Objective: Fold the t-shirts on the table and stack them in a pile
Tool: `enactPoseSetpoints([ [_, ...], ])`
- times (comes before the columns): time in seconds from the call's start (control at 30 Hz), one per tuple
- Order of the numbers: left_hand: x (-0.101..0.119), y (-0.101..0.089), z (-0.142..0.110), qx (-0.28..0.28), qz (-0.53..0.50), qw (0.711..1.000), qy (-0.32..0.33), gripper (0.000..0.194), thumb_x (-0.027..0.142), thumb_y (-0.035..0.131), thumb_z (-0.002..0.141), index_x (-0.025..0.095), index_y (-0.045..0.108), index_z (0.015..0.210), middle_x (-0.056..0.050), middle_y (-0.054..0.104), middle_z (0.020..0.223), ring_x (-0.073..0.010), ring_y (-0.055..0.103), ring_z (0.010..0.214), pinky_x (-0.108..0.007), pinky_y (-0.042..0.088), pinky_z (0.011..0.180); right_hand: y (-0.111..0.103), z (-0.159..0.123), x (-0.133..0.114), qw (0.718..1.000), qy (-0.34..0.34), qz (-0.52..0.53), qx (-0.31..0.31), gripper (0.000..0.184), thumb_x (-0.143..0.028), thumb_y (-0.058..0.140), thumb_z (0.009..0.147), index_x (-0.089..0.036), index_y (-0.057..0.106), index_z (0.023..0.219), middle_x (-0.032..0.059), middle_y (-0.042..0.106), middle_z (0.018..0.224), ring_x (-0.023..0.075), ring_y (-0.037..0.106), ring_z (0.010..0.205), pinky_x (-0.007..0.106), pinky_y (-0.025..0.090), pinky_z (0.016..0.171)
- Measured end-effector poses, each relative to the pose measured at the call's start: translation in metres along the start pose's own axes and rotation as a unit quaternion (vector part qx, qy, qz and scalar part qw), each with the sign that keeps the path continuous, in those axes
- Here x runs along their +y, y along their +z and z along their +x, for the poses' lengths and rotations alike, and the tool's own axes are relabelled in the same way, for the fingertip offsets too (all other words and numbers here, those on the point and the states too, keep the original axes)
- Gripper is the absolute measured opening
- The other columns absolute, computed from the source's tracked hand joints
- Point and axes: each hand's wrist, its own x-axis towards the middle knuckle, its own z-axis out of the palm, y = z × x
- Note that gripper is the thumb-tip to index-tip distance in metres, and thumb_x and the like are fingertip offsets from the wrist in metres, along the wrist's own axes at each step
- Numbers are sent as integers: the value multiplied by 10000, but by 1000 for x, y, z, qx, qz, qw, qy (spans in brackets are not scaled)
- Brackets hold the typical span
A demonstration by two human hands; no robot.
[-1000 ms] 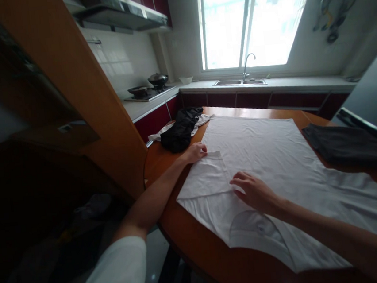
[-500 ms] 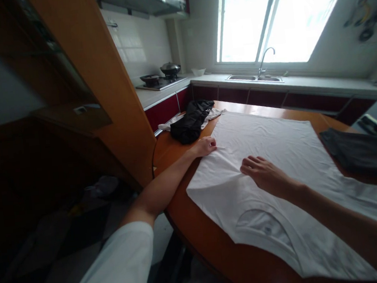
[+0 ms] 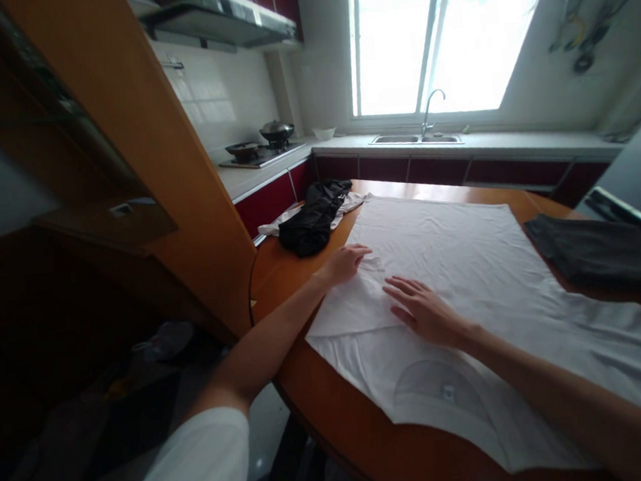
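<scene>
A white T-shirt (image 3: 446,251) lies spread over the wooden table, its neckline toward me and a small label inside the collar. At its left edge, near the sleeve, my left hand (image 3: 345,263) rests on the fabric with its fingers stretched out. My right hand (image 3: 421,308) lies nearly flat on the shirt, to the right of the left hand, with fingers apart. Small creases run through the cloth between the two hands. Neither hand grips the fabric.
A black garment (image 3: 315,218) lies over a white one on the far left of the table (image 3: 278,275). Dark folded cloth (image 3: 604,247) sits to the right of the shirt. Behind are a stove with pans (image 3: 276,131) and a sink (image 3: 418,139). A wooden partition (image 3: 194,169) stands at left.
Both hands have let go of the pinched cloth and their fingers have opened. The raised fold by the sleeve now lies flatter. The camera view has shifted slightly.
</scene>
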Motion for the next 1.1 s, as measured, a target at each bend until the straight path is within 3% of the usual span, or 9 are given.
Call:
enactPoseSetpoints([
  [0.13,11,19,-7,-120,59,990,-39,515,391,403,1044,162,440,1503,-155,405,1581,-290,336,1483,-508,261,1201,13,-3,3,999,27,18,-43,487,-332,400,1035,-212,457,1503,118,395,1593,288,309,1493,576,264,1192],
  [0.23,10,22,-10,-161,74,983,-55,617,508,333,1051,174,322,1569,-155,273,1640,-301,198,1534,-564,178,1214,14,-3,3,998,42,23,-48,493,-351,399,1034,-214,463,1503,111,363,1609,288,284,1505,576,237,1202],
  [0.33,5,21,-7,-126,42,989,-58,569,440,321,1061,170,337,1562,-152,363,1605,-277,291,1506,-520,241,1209,12,-3,2,997,48,29,-45,485,-352,403,1034,-220,477,1495,113,368,1606,283,290,1503,572,230,1204],
  [0.5,-1,21,1,-14,-22,999,-39,454,160,489,939,176,580,1383,-116,672,1273,-238,600,1218,-390,454,1081,11,-1,0,997,70,37,-27,473,-351,409,1035,-203,502,1475,137,400,1587,280,302,1498,554,244,1201],
  [0.6,3,21,5,24,-55,998,-29,488,49,516,844,209,656,1283,-62,693,1071,-199,652,1010,-338,526,948,12,-1,0,996,76,35,-20,465,-360,415,1037,-200,515,1462,142,432,1567,287,329,1484,552,257,1196],
  [0.73,10,13,7,63,-84,994,-36,452,1,497,819,184,695,1182,-28,618,883,-151,619,823,-268,536,807,11,-2,-1,997,73,34,1,452,-342,429,1034,-186,522,1447,154,461,1543,304,373,1455,563,296,1176],
  [0.93,10,8,11,139,-101,984,-39,293,120,552,907,202,675,1160,-16,572,915,-138,595,814,-257,543,795,7,-1,-6,997,-2,41,68,371,-314,495,1007,-228,594,1355,134,525,1479,284,422,1404,549,318,1164],
  [1.1,6,11,12,98,-46,994,-10,360,120,608,883,223,653,1225,-55,597,1102,-180,612,1045,-313,519,963,4,0,-9,995,-55,55,66,203,-277,549,982,-235,700,1111,91,668,1227,240,570,1162,460,422,1061],
])
